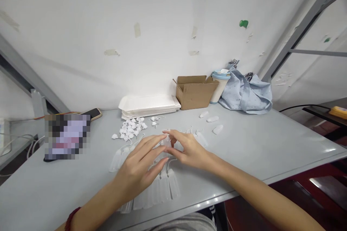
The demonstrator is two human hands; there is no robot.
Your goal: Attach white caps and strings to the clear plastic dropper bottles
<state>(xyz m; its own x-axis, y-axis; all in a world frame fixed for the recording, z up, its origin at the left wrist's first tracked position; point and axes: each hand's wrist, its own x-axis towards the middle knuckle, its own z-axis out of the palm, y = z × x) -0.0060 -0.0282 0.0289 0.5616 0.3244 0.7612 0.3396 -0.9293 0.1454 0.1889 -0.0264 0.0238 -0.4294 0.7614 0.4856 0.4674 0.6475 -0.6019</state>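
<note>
My left hand (138,158) and my right hand (189,149) meet over the middle of the table. Between their fingertips is a small translucent plastic piece (167,141), partly hidden by the fingers. Just below the hands lies a row of translucent sleeves (162,187) with thin cord loops at their upper ends. More looped sleeves (117,159) lie left of my left hand, and others (201,139) sit behind my right wrist. A pile of small white caps (131,128) is beyond the left hand. Loose translucent sleeves (217,129) lie farther right.
Along the wall stand a stack of white trays or sheets (149,104), an open cardboard box (197,95), a lidded cup (218,88) and a light blue cloth bag (244,92). At left are a blurred phone-like item (67,137) and a dark phone (93,113). The grey table (244,148) has its edge nearby.
</note>
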